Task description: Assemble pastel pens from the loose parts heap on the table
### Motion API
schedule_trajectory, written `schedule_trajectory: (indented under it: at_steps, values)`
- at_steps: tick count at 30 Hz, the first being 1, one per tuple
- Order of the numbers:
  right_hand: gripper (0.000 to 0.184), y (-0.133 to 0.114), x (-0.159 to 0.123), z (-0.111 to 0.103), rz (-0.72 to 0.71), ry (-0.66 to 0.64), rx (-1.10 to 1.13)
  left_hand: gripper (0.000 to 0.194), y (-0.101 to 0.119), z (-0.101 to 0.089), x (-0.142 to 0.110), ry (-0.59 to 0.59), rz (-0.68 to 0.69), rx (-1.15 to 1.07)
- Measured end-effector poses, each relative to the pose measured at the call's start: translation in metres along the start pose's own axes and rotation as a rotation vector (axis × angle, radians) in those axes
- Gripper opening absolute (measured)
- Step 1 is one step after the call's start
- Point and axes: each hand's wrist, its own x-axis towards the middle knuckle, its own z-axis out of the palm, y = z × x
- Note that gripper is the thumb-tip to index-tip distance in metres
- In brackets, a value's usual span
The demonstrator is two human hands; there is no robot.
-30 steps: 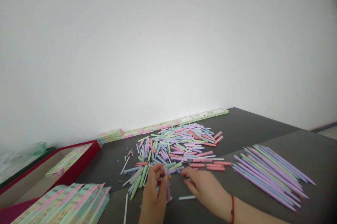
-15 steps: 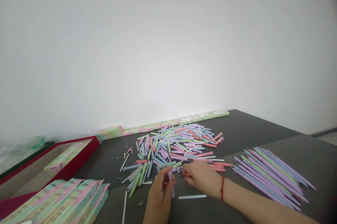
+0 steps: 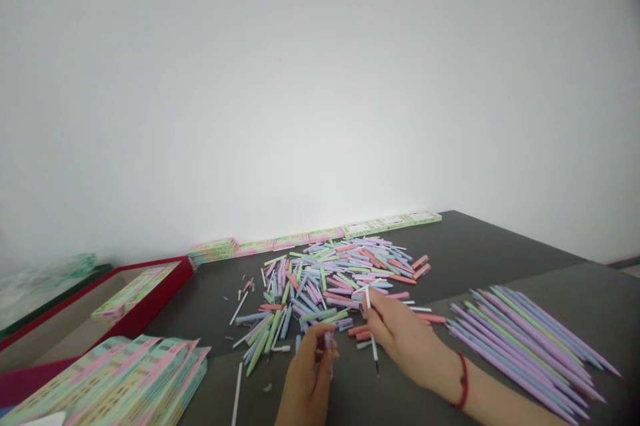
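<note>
My left hand [image 3: 306,376] is closed around a short purple pen barrel [image 3: 328,344], held upright near the table's front. My right hand [image 3: 400,333], with a red string on the wrist, pinches a thin white refill [image 3: 371,329] that points down toward the table. Both hands hover just in front of a loose heap of pastel pen parts [image 3: 335,279] in purple, blue, green and pink on the dark table [image 3: 480,259].
A row of assembled pastel pens [image 3: 525,339] lies at the right. Flat printed packets [image 3: 115,386] are stacked at the front left, beside a red tray [image 3: 150,309] holding more. Small boxes [image 3: 320,237] line the wall edge. A white refill [image 3: 237,394] lies near the left hand.
My right hand has picked a white refill out of the heap and lifted it; the white refill that lay in front of it is gone. My left hand still holds the purple barrel.
</note>
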Motion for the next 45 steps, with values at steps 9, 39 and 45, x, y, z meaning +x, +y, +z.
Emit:
schedule_trajectory:
  at_steps: [9,39,45]
  values:
    - [0.022,-0.002,-0.004,0.01,0.338,-0.323,0.857,0.023,0.007,-0.005,-0.001,-0.141,0.27,0.264]
    - [0.015,0.013,-0.009,0.017,0.523,-0.807,1.039,0.029,0.006,-0.008,0.007,-0.202,0.463,0.477]
    - [0.013,0.023,-0.009,0.024,0.52,-0.827,1.031,0.027,0.003,-0.008,0.006,-0.195,0.455,0.484]
